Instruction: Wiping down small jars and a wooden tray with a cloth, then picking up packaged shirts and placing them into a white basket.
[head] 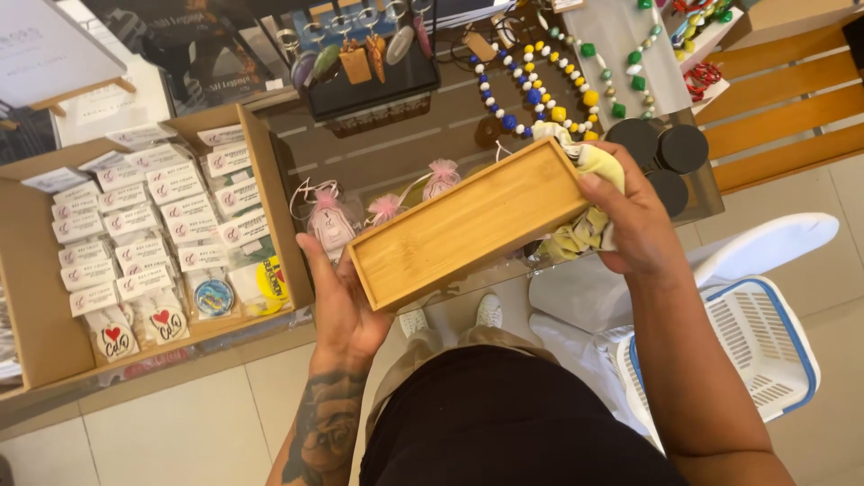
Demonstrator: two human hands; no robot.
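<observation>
Glass display counter (396,153) fills upper frame, tiled floor below. You hold shallow rectangular bamboo tray (468,223) at frame centre, tilted, above counter edge. Your left hand (340,301) cups tray's lower-left end, fingers curled under. Your right hand (634,220) presses crumpled yellow cloth (589,193) against tray's upper-right end. Cardboard box of small labelled packets (148,234) sits at left. White plastic basket with blue rim (765,346) stands lower right.

Around the shallow rectangular bamboo tray (468,225), bare glass opens just beyond, hemmed by pink organza pouches (387,209), round black lids (661,153) and colourful beaded necklaces (549,94).
</observation>
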